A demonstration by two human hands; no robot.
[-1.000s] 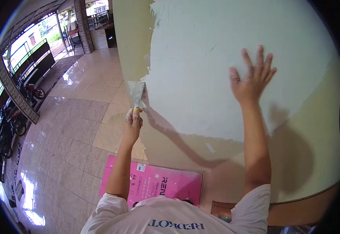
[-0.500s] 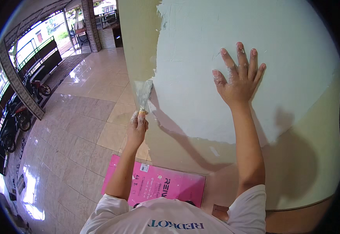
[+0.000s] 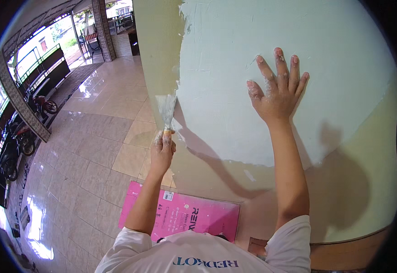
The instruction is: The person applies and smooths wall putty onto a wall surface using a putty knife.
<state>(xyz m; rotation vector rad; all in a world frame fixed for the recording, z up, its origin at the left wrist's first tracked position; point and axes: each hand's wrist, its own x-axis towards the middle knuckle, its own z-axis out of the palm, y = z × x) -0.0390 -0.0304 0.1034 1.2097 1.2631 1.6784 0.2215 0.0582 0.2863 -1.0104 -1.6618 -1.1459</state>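
Left hand (image 3: 163, 148), grip closed round a white-smeared, wide-bladed metal scraper (image 3: 166, 105) near the left edge of the white-coated wall (image 3: 235, 113); right hand (image 3: 278, 93) spread open, holding nothing.
A tilted blade could gouge the coat; a pressing palm could smudge it. Dark motorbikes (image 3: 10, 159) stand well apart, leftmost; flat pink cardboard (image 3: 223, 218) lies below, possibly obstructing footing.

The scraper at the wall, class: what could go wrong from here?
1. The scraper in the left hand is near the ragged border of the pale coat; a corner might gouge it.
2. The right hand, fingers spread, seems to rest on that coat and could smear it if wet.
3. The pink cardboard could slip on the glossy floor tiles.
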